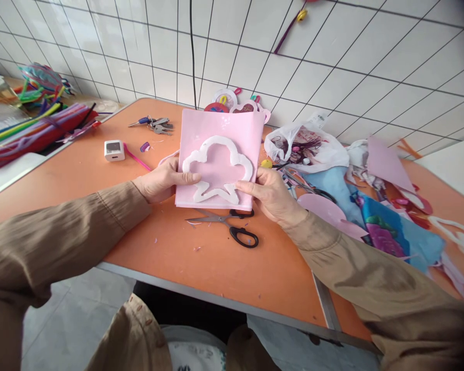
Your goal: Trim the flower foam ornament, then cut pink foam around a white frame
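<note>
A folded pink sheet (221, 125) is held up above the orange table, with a white cloud-like outline shape (217, 140) lying flat against its front. My left hand (163, 179) grips the left edge of the sheet, its thumb pressing on the white outline. On the right edge, my right hand (271, 194) pinches the sheet, thumb over the outline's lower right part. Black-handled scissors (229, 225) lie open on the table just below the sheet, blades pointing left. What the fingers do behind the sheet is hidden.
Keys (160, 124) and a white charger (114, 150) sit at the back left. Colourful pipe cleaners (42, 129) lie farther left. At right are a white plastic bag (328, 149), blue fabric (394, 221), pink pieces (328, 210) and more scissors (313, 189). A tiled wall (147, 62) stands behind.
</note>
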Demonstrator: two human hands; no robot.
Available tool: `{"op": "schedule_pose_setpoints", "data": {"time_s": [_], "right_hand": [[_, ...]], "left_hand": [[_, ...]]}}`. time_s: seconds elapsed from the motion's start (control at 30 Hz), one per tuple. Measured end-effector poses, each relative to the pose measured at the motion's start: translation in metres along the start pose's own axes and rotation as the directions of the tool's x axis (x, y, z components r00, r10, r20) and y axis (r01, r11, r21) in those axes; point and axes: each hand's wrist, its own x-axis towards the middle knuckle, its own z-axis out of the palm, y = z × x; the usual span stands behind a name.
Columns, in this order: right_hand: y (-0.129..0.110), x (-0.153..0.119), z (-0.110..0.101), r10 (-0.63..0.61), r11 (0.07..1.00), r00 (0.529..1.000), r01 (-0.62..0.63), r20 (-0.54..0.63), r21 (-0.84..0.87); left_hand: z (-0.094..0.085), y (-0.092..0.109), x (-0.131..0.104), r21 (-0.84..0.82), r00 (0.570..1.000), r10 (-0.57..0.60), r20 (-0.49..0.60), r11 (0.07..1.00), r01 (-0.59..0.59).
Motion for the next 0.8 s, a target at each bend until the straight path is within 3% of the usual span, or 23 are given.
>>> {"op": "schedule_pose_setpoints", "data": {"time_s": [0.3,0.6,0.8], "right_hand": [[-0.0020,-0.0005,0.0000,-0.007,0.999,1.000,0.007,0.002,-0.033],[-0.0011,-0.0001,0.0012,-0.016,1.000,1.000,0.016,0.003,0.002],[-0.0002,-0.0007,0.0012,-0.021,1.000,1.000,0.021,0.010,0.004]], "left_hand": [[-0.0037,-0.0051,0.0025,0.026,0.999,0.027,-0.047,0.999,-0.026],[0.0035,0.0000,0.0001,-0.036,0.996,0.020,-0.087,0.999,-0.023],[0.0019,-0.0011,0.0000,-0.013,0.997,0.027,-0.066,1.000,-0.028]]}}
